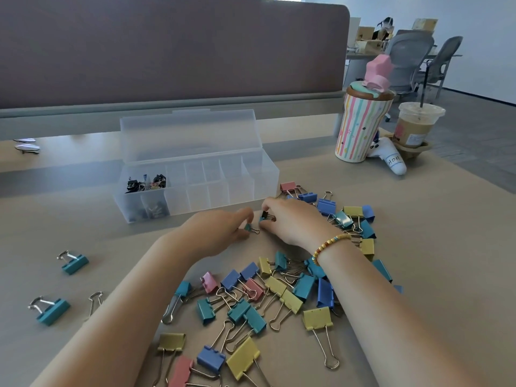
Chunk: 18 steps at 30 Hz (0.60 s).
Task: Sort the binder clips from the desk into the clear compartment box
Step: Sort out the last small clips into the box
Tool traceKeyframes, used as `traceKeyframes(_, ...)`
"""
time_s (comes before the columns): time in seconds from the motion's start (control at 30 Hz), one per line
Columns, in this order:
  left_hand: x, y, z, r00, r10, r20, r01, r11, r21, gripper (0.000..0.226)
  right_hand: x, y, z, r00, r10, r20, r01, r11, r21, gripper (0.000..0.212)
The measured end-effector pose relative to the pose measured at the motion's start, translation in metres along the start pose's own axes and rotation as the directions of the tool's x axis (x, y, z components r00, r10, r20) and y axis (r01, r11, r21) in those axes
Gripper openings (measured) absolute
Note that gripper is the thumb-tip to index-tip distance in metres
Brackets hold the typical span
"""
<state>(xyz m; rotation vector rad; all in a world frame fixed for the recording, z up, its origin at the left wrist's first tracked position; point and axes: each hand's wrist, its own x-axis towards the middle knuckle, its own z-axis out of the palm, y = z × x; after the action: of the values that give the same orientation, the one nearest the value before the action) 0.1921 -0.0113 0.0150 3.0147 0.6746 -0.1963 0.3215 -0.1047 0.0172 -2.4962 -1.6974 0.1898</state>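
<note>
The left hand pinches a small teal clip against the tabletop, just in front of the box. The right hand, a beaded bracelet on its wrist, pinches a small black clip between thumb and fingers, close beside the left hand. The box stands open with its lid tilted up; its leftmost compartment holds a heap of small dark clips (the other compartments look bare). A pile of clips in yellow, blue, teal and pink lies around and under the right forearm. Two teal clips lie well apart to the left. A striped cup and an iced drink stand far right.
</note>
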Motion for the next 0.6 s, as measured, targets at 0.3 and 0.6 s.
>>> traceKeyframes(0.3,0.002,-0.002,-0.003,0.994,-0.099,-0.04,0.086,0.963,-0.254,0.026,-0.002,-0.013,0.003,0.999,-0.016,-0.043,0.015,0.999,-0.042,0.023)
traceKeyframes(0.6,-0.007,-0.025,-0.016,0.992,-0.119,0.045,0.025,-0.158,-0.987,0.028,-0.005,-0.006,-0.009,0.993,0.078,-0.089,-0.038,0.922,0.386,0.02)
